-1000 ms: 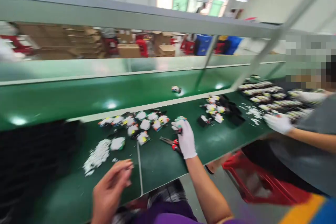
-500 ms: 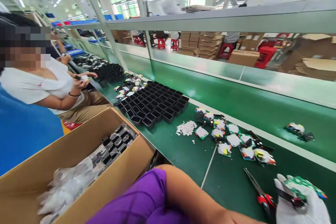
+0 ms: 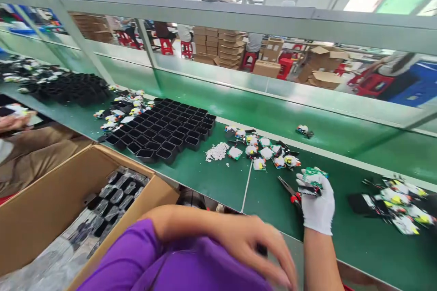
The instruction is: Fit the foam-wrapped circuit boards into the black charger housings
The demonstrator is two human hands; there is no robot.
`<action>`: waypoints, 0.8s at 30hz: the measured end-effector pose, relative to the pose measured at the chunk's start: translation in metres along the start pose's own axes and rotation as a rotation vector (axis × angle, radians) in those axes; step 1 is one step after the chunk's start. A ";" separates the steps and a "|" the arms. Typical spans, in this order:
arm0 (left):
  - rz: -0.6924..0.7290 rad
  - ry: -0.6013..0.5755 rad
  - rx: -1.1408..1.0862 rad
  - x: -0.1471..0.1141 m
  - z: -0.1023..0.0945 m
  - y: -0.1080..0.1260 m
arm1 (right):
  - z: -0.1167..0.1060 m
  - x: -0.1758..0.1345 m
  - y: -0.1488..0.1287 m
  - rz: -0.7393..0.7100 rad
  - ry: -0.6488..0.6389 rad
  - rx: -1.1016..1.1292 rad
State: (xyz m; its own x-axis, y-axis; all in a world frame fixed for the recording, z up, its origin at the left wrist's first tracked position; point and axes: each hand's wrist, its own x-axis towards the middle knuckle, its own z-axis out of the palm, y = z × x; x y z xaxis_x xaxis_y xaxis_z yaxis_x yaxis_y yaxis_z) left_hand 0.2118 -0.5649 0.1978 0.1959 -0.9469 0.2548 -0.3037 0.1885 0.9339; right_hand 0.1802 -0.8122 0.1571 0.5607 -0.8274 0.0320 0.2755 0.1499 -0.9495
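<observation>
My right hand (image 3: 319, 209), in a white glove, is closed on a green circuit board (image 3: 314, 175) with a black piece against it. Red-handled pliers (image 3: 288, 187) lie on the green bench just left of that hand. My left hand (image 3: 257, 243) is bare and hangs over my lap near the bench edge, fingers stretched out and apart. A small dark patch shows below its palm; I cannot make out what it is. Beyond the pliers lie several circuit boards with white pads (image 3: 266, 152) and a heap of small white pieces (image 3: 217, 151).
Rows of black open cases (image 3: 164, 129) stand on the bench. More boards (image 3: 401, 202) lie at the right, and one board (image 3: 302, 129) lies farther back. A cardboard box (image 3: 164, 191) with plastic-wrapped black parts is at my left. A co-worker's hand (image 3: 15, 120) shows at the left edge.
The view has swung right, bringing more boards and my left hand into sight. My right hand still holds the circuit board. Most of the co-worker has left the view.
</observation>
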 end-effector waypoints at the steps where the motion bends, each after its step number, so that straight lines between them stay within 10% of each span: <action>1: 0.008 -0.015 0.119 -0.007 -0.016 -0.006 | 0.001 0.001 0.001 0.058 0.019 0.049; 5: -0.300 0.448 0.869 -0.048 -0.095 -0.028 | 0.006 0.001 0.002 0.150 0.029 0.118; 11: -0.564 0.917 1.064 -0.083 -0.155 -0.047 | 0.006 -0.005 0.000 0.156 0.010 0.137; 24: -0.667 0.977 1.299 -0.088 -0.155 -0.068 | 0.004 -0.008 -0.003 0.244 -0.037 0.291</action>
State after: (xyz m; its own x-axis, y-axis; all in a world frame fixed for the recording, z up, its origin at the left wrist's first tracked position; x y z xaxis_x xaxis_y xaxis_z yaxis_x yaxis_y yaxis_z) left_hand 0.3594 -0.4539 0.1508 0.8757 -0.1882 0.4446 -0.3310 -0.9044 0.2692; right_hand 0.1780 -0.8043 0.1607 0.6635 -0.7291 -0.1675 0.3381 0.4920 -0.8023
